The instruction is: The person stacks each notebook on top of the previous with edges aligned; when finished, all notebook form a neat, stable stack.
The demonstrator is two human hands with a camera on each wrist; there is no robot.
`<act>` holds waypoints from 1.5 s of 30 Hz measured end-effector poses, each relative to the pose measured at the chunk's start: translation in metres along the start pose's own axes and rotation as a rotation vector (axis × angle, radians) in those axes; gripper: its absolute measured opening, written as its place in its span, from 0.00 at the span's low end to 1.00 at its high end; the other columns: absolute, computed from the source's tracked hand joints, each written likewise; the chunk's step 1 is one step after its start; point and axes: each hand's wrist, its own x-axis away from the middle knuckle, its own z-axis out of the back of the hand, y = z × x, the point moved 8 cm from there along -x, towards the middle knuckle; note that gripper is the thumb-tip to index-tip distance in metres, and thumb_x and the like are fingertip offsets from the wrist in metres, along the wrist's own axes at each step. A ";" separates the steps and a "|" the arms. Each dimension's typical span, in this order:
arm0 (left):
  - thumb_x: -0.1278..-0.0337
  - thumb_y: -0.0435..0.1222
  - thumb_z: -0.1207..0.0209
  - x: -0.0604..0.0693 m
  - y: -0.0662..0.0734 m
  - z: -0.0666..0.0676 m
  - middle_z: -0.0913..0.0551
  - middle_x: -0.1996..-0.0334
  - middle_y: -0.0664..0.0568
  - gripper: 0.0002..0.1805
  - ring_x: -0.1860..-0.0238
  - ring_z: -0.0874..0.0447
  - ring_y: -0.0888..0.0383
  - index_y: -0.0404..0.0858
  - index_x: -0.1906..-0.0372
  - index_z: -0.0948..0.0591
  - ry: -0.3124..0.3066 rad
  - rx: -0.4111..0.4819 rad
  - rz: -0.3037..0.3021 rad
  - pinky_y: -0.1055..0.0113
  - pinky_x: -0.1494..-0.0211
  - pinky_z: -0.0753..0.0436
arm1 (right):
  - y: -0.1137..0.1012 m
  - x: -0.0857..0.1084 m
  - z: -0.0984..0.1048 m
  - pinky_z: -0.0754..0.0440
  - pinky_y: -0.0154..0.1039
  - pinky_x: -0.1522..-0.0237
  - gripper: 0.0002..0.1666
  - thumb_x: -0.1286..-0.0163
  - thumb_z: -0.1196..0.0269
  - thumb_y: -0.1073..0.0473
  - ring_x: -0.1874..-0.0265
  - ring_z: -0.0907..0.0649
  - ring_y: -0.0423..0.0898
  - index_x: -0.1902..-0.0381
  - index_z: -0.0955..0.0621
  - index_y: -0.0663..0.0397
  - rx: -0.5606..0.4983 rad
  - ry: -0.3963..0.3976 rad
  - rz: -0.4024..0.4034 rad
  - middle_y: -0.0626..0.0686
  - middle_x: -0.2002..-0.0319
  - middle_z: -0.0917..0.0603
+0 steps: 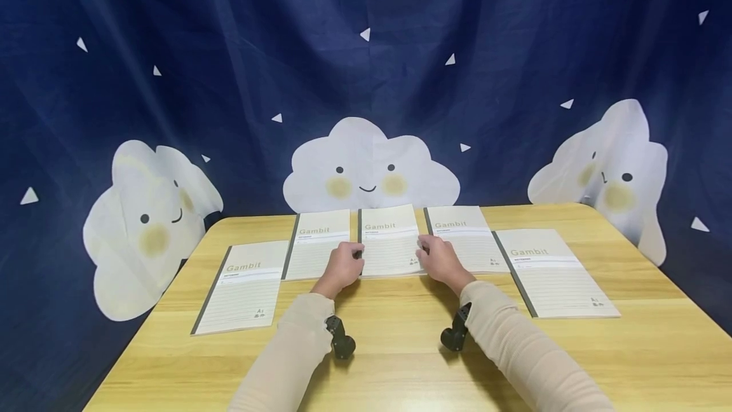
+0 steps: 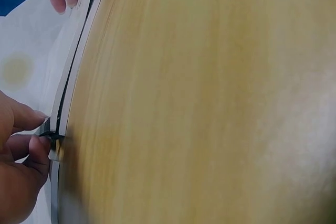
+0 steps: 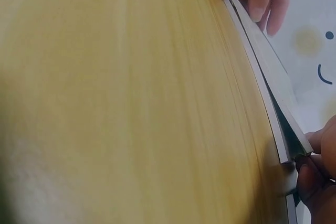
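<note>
A cream Gambit notebook (image 1: 390, 253) with a dark spine lies at the far middle of the table, its near edge slightly raised. My left hand (image 1: 345, 262) pinches its spine side near the lower corner; thumb and fingertips meet there in the left wrist view. On the opposite side my right hand (image 1: 442, 260) grips the edge, with the notebook corner (image 3: 302, 142) between thumb and finger. Beneath it another notebook (image 3: 281, 153) lies flat, a dark gap separating the two edges. Most of that lower one is hidden.
Matching notebooks lie at far left (image 1: 243, 288), just left (image 1: 318, 259), just right (image 1: 471, 250) and far right (image 1: 555, 278). The wooden table (image 1: 394, 374) ends at a dark blue curtain (image 1: 366, 49) with white clouds behind.
</note>
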 end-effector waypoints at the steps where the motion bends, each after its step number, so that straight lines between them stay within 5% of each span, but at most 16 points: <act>1: 0.45 0.21 0.52 0.000 0.000 0.000 0.49 0.85 0.54 0.17 0.83 0.49 0.58 0.39 0.82 0.43 0.002 -0.001 -0.003 0.70 0.79 0.42 | 0.000 0.000 0.000 0.37 0.35 0.77 0.13 0.33 0.44 0.65 0.82 0.37 0.43 0.77 0.34 0.57 0.006 0.000 0.002 0.49 0.82 0.38; 15: 0.45 0.21 0.51 -0.001 0.000 -0.001 0.48 0.85 0.54 0.18 0.82 0.47 0.58 0.40 0.82 0.43 -0.009 -0.037 -0.011 0.70 0.78 0.41 | -0.002 0.001 0.000 0.38 0.35 0.78 0.14 0.35 0.43 0.66 0.83 0.37 0.43 0.79 0.34 0.57 0.048 0.014 0.014 0.48 0.83 0.37; 19: 0.45 0.22 0.51 -0.001 0.001 -0.001 0.47 0.84 0.52 0.17 0.82 0.46 0.58 0.37 0.82 0.41 -0.018 -0.054 -0.006 0.70 0.78 0.41 | -0.002 0.002 0.000 0.33 0.38 0.75 0.07 0.35 0.43 0.64 0.80 0.31 0.46 0.73 0.28 0.60 0.050 0.015 0.008 0.52 0.81 0.30; 23: 0.46 0.24 0.48 0.001 0.001 0.002 0.27 0.77 0.45 0.03 0.77 0.37 0.57 0.25 0.71 0.24 -0.007 -0.057 0.009 0.70 0.75 0.35 | -0.005 0.003 0.006 0.20 0.48 0.55 0.15 0.34 0.44 0.62 0.58 0.18 0.56 0.52 0.21 0.66 0.047 0.051 -0.008 0.63 0.60 0.17; 26: 0.46 0.27 0.45 0.002 -0.002 0.006 0.19 0.61 0.39 0.14 0.69 0.28 0.55 0.27 0.53 0.20 0.012 -0.049 0.030 0.67 0.68 0.27 | -0.011 0.004 0.010 0.24 0.52 0.44 0.24 0.33 0.45 0.61 0.46 0.22 0.59 0.42 0.26 0.67 0.005 0.078 -0.022 0.65 0.46 0.21; 28: 0.45 0.28 0.44 0.003 -0.004 0.010 0.19 0.54 0.37 0.18 0.65 0.24 0.52 0.28 0.48 0.21 0.027 -0.035 0.039 0.64 0.62 0.23 | -0.017 0.005 0.010 0.23 0.51 0.45 0.24 0.33 0.45 0.60 0.48 0.20 0.58 0.41 0.26 0.67 -0.041 0.079 -0.026 0.65 0.46 0.21; 34: 0.42 0.33 0.44 0.006 -0.016 0.030 0.23 0.46 0.34 0.21 0.46 0.22 0.43 0.29 0.43 0.24 0.080 0.019 0.095 0.52 0.44 0.22 | -0.037 0.010 0.003 0.19 0.48 0.52 0.23 0.33 0.42 0.60 0.55 0.17 0.56 0.43 0.25 0.66 -0.152 0.069 -0.005 0.64 0.50 0.19; 38: 0.42 0.34 0.45 0.009 -0.028 0.050 0.23 0.45 0.34 0.22 0.44 0.25 0.41 0.29 0.43 0.25 0.110 -0.004 0.130 0.50 0.40 0.25 | -0.050 0.014 -0.008 0.18 0.46 0.54 0.22 0.34 0.42 0.60 0.57 0.16 0.55 0.44 0.24 0.65 -0.236 0.043 -0.005 0.62 0.53 0.17; 45: 0.42 0.34 0.47 0.021 -0.055 0.093 0.25 0.45 0.29 0.24 0.42 0.28 0.36 0.26 0.43 0.27 0.151 -0.122 0.156 0.47 0.38 0.29 | -0.071 0.026 -0.046 0.15 0.41 0.63 0.26 0.33 0.44 0.62 0.64 0.16 0.54 0.39 0.30 0.70 -0.596 -0.147 -0.071 0.65 0.53 0.20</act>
